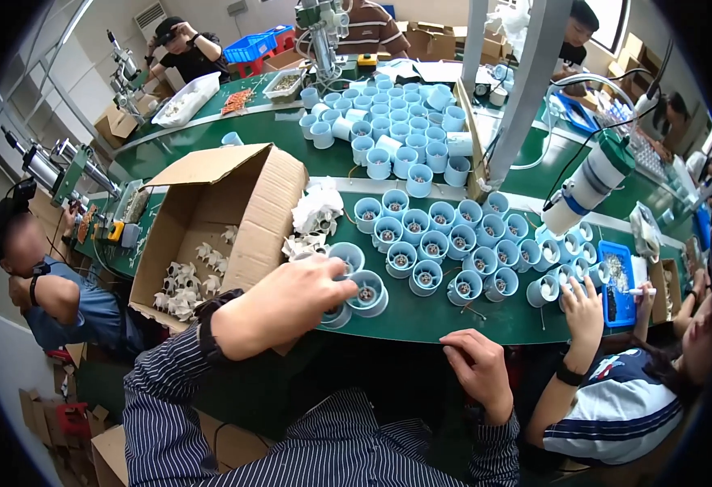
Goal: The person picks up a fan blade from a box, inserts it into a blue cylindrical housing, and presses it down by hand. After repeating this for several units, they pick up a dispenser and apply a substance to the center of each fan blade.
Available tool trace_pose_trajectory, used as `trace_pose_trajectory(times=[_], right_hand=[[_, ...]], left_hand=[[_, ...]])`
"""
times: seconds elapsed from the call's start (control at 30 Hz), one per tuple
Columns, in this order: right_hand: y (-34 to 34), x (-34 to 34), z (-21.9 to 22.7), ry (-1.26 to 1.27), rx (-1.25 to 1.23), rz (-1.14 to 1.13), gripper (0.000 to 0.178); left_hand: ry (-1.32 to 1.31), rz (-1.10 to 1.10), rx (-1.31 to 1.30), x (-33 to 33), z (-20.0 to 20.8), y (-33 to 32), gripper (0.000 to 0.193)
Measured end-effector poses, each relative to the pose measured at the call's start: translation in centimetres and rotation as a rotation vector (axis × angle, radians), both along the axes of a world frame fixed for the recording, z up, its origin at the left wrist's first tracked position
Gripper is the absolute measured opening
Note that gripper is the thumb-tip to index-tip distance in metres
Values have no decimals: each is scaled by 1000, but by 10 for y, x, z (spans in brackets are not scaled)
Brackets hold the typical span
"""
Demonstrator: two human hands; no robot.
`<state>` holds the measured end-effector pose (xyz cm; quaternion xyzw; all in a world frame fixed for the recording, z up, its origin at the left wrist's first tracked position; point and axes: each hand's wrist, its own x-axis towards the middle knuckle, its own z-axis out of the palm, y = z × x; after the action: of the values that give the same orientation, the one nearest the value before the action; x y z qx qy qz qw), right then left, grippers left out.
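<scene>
My left hand (279, 302) reaches over a small group of light blue plastic cups beside the carton, fingers bent. Its fingertips close on the rim of one light blue cup (367, 305), which has a metal part inside. Another blue cup (346, 256) stands just behind it, and a third blue cup (336, 318) shows partly under the hand. My right hand (483, 373) hangs at the table's front edge, fingers loosely curled, with nothing visible in them. Ahead of it stand several similar blue cups (427, 276) in rows, wired parts inside.
An open cardboard box (279, 191) holds several white finned parts (181, 286). More white parts (318, 207) lie beside it. Many blue cups (409, 130) crowd the far green table. At right, a co-worker's hand (583, 312) touches cups near a blue tray (617, 253). A white-green tool (587, 183) hangs above.
</scene>
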<state>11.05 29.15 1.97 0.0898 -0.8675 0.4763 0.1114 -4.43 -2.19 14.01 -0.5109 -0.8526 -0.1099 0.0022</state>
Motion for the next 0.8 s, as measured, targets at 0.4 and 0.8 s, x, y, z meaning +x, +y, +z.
trace_pose_trajectory(times=[0.4,0.8], right_hand=[[-36,0,0,38,-14,184,19],[-42,-19,8,69,-11,177,20]], left_hand=[[119,-134,-163,-55,-90,21,18],[-51,130,129,35,-14,-1,42]])
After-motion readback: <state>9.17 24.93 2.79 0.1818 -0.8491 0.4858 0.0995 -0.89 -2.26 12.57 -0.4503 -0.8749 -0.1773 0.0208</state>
